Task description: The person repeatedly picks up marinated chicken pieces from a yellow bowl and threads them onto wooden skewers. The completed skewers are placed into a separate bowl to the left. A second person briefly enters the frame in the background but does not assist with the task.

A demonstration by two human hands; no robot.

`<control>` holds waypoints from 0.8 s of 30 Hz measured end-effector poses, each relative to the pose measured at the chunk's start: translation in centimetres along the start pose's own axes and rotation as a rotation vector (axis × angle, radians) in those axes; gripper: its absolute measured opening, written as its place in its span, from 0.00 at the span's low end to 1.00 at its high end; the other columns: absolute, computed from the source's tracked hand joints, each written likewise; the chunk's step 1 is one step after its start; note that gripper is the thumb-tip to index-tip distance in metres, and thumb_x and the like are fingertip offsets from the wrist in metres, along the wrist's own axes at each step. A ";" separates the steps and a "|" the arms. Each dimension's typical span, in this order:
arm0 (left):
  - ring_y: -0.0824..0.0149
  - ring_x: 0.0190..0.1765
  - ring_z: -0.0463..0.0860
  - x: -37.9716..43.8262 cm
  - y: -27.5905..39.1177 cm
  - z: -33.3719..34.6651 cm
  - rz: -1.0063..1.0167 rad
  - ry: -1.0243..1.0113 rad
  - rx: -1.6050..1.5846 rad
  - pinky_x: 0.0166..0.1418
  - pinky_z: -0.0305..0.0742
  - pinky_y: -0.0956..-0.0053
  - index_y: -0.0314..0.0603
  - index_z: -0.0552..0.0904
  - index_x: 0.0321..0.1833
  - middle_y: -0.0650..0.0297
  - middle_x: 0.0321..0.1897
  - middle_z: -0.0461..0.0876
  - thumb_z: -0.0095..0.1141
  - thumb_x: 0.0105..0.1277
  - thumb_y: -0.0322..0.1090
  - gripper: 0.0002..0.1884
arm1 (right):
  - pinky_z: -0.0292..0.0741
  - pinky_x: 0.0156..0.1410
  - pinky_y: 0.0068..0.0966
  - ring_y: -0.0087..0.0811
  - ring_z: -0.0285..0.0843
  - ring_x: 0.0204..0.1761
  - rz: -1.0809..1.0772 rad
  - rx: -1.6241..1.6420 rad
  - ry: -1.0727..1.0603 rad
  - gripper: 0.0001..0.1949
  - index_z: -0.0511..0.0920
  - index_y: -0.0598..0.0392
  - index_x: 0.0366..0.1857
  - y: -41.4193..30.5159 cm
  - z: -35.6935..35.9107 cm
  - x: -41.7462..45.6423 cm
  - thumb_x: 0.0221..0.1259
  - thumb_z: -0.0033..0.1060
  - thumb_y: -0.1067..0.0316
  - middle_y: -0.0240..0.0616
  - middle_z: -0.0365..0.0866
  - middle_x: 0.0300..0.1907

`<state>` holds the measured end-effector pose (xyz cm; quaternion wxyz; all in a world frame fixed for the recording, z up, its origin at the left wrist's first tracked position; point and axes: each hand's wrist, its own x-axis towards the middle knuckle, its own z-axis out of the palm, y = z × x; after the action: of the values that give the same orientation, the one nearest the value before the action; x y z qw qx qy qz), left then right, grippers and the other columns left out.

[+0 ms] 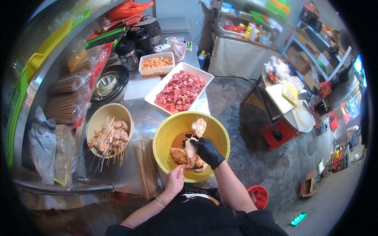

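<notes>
My right hand [209,152], in a black glove, grips a pale chicken piece [191,148] over a yellow basin [161,138]. Above the glove, a browned, marinated chicken piece [198,127] sits on thin skewers whose tips poke out at its top. My bare left hand [176,178], with a bangle at the wrist, pinches at the basin's near rim, seemingly on the skewers' lower end; the fingers hide most of it. More chicken pieces [178,155] and reddish liquid lie in the basin. Left of it rests a bundle of bamboo skewers [146,168].
A cream bowl [91,125] holds skewered meat. Behind the basin stands a white tray [149,98] of diced red meat, then a tub [156,71] of orange-coated pieces. Bagged skewers [66,107] line the left. A round table [307,118] and red stool [277,134] stand right.
</notes>
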<state>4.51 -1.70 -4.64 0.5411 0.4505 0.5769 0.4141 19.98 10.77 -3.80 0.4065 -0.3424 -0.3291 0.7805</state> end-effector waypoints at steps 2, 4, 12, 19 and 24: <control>0.79 0.23 0.67 0.2 -0.8 -0.2 0.071 0.022 0.113 0.29 0.66 0.79 0.37 0.82 0.48 0.68 0.18 0.70 0.41 0.73 0.31 0.14 | 0.75 0.56 0.25 0.30 0.79 0.48 0.016 0.007 0.023 0.17 0.71 0.64 0.57 0.5 0.2 0.2 0.68 0.51 0.66 0.42 0.80 0.47; 0.77 0.24 0.70 0.5 -1.1 -0.2 0.110 0.038 0.153 0.30 0.68 0.78 0.36 0.82 0.48 0.67 0.19 0.72 0.42 0.73 0.31 0.14 | 0.75 0.56 0.25 0.30 0.79 0.47 0.039 0.083 -0.006 0.16 0.72 0.63 0.54 1.2 0.1 0.4 0.68 0.50 0.66 0.40 0.81 0.45; 0.78 0.24 0.67 -0.3 2.8 -3.2 0.040 0.072 -0.022 0.28 0.66 0.79 0.41 0.76 0.59 0.69 0.22 0.73 0.44 0.71 0.29 0.16 | 0.77 0.56 0.29 0.35 0.79 0.49 0.032 0.090 0.192 0.20 0.69 0.55 0.60 -2.4 0.2 1.0 0.71 0.46 0.55 0.43 0.79 0.49; 0.60 0.38 0.84 3.2 8.5 -18.4 0.298 0.521 0.490 0.42 0.76 0.70 0.37 0.79 0.55 0.53 0.41 0.85 0.44 0.68 0.25 0.16 | 0.76 0.59 0.31 0.39 0.77 0.55 0.036 0.199 0.170 0.21 0.65 0.57 0.63 1.0 -3.1 0.5 0.72 0.40 0.59 0.47 0.75 0.55; 0.48 0.50 0.82 6.5 8.0 -25.2 -0.215 0.415 0.998 0.54 0.75 0.61 0.36 0.81 0.52 0.45 0.46 0.82 0.48 0.65 0.30 0.15 | 0.76 0.59 0.31 0.40 0.77 0.54 0.076 0.201 0.083 0.21 0.65 0.58 0.63 1.5 -2.8 1.1 0.72 0.42 0.58 0.47 0.74 0.56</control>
<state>-20.15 6.88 3.21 0.1761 0.4998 0.8405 0.1129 21.12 11.68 -6.82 0.4220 -0.3445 -0.2189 0.8095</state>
